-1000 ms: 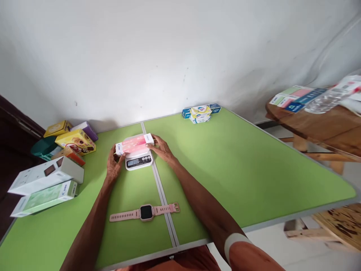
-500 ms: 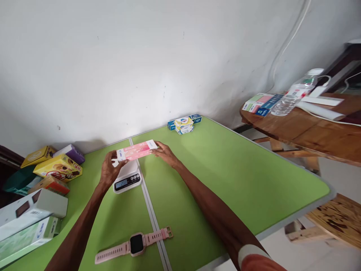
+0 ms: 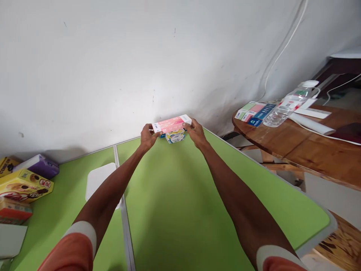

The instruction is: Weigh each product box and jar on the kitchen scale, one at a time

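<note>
Lifted off the scale [image 3: 97, 180], pink box [image 3: 172, 124] in both hands' grip above small boxes [image 3: 175, 136]

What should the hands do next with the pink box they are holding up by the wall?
Probably lower it a little onto the small boxes. Both hands, left hand and right hand, hold the pink box level by its ends, right above that little stack at the far edge of the green table, so setting it down looks closest.

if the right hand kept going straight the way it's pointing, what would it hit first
Probably the white wall. The right hand holds the pink box above the small boxes at the table's far edge; depth is unclear.
</note>
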The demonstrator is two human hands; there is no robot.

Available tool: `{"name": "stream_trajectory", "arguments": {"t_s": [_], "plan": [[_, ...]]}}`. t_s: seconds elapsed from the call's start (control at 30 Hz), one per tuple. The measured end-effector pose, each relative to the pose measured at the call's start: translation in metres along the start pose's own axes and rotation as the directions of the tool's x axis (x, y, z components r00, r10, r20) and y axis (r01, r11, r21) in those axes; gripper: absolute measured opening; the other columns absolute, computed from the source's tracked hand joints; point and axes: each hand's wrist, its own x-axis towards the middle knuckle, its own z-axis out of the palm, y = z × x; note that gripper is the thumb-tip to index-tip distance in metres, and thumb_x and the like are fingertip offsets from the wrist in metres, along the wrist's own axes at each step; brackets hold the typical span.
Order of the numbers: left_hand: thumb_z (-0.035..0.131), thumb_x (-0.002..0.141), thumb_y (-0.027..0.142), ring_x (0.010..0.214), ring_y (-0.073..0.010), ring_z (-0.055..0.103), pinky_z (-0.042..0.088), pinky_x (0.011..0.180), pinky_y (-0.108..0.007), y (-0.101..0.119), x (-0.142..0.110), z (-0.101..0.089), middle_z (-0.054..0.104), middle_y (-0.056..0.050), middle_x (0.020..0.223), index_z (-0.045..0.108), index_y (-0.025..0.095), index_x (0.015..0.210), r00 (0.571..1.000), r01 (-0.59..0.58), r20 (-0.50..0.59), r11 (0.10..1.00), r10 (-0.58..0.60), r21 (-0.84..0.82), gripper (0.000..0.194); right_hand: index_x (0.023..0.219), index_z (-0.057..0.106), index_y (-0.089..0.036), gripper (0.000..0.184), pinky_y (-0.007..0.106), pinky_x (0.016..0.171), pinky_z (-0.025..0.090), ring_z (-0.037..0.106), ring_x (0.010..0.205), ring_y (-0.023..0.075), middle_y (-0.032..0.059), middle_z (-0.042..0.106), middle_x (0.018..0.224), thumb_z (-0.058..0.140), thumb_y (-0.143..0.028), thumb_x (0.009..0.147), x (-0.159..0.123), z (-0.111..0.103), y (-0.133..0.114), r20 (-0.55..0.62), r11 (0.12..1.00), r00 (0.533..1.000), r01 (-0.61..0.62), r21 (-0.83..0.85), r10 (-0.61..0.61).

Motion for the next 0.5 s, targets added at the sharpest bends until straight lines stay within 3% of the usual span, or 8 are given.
{"name": "stream_trajectory", "arguments": {"t_s": [0.1, 0.23, 0.4, 0.5], "plan": [[0.099, 0.072, 0.025, 0.098, -0.023, 0.074, 0.063, 0.085, -0.038, -0.003, 0.019, 0.026, 0.076, -0.013, 0.125, 0.063, 0.018, 0.113, 1.0, 0.005, 0.008, 1.0, -0.005, -0.006, 0.055, 0.135, 0.072, -0.02, 0.065, 0.049, 0.101, 0.06, 0.072, 0.11, 0.0299, 0.013, 0.08, 0.127, 0.07, -0.058, 0.082, 0.022, -0.01, 0.014, -0.026, 0.998, 1.0, 0.001, -0.061, -0.002], [0.094, 0.077, 0.021, 0.101, -0.0224, 0.073, 0.063, 0.088, -0.038, -0.013, 0.029, 0.046, 0.073, -0.015, 0.131, 0.062, 0.017, 0.118, 1.0, 0.021, 0.02, 1.0, -0.021, 0.021, 0.052, 0.124, 0.073, -0.02, 0.057, 0.045, 0.093, 0.061, 0.069, 0.102, 0.0264, 0.0092, 0.08, 0.11, 0.07, -0.061, 0.084, 0.029, -0.013, 0.031, -0.015, 0.992, 0.997, -0.081, -0.101, 0.08], [0.091, 0.083, 0.023, 0.111, -0.026, 0.072, 0.063, 0.092, -0.041, -0.019, 0.031, 0.049, 0.068, -0.021, 0.141, 0.061, 0.015, 0.126, 0.998, -0.02, 0.066, 0.999, 0.017, 0.031, 0.053, 0.115, 0.072, -0.021, 0.05, 0.042, 0.092, 0.061, 0.066, 0.098, 0.0222, 0.0064, 0.077, 0.106, 0.076, -0.057, 0.081, 0.023, -0.012, 0.04, -0.045, 0.981, 0.98, -0.193, -0.008, 0.192], [0.094, 0.081, 0.031, 0.118, -0.031, 0.071, 0.064, 0.093, -0.043, -0.02, 0.031, 0.043, 0.063, -0.024, 0.148, 0.059, 0.015, 0.136, 0.993, -0.002, 0.114, 1.0, 0.0, 0.018, 0.066, 0.114, 0.071, -0.022, 0.049, 0.044, 0.093, 0.062, 0.066, 0.101, 0.0228, 0.0052, 0.075, 0.107, 0.078, -0.056, 0.079, 0.02, -0.011, 0.033, -0.044, 0.97, 0.97, -0.239, 0.047, 0.241]]}}
